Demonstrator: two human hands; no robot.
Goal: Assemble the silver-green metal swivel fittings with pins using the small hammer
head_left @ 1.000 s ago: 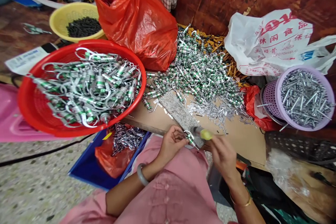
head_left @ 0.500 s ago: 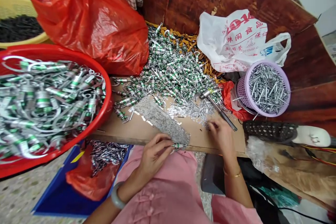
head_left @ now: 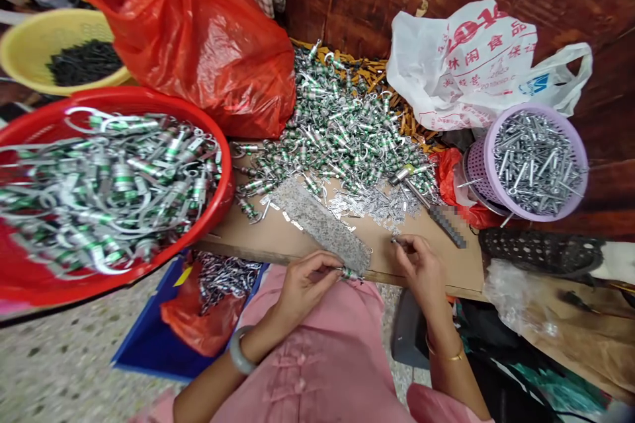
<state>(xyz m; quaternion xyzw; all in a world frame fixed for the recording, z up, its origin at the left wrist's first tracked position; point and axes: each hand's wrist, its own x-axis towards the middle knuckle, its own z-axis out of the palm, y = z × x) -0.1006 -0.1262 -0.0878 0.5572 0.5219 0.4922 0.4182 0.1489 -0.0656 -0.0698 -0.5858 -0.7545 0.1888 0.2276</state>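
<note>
My left hand pinches a small green-banded metal fitting at the near end of a grey stone slab. My right hand is closed in a pinch on a tiny flat metal tag, just in front of a scatter of such tags. A tool with a yellow-green band lies on the board beyond my right hand. A big heap of green-banded fittings covers the back of the cardboard-topped board.
A red basket at left holds finished fittings with wire loops. A purple basket of metal pins stands at right, below a white plastic bag. A red bag, a yellow basket and a blue crate surround the board.
My right hand put down the yellow-banded tool, reached to the loose tags and drew back toward me with one pinched. My left hand kept hold of the fitting at the slab's end.
</note>
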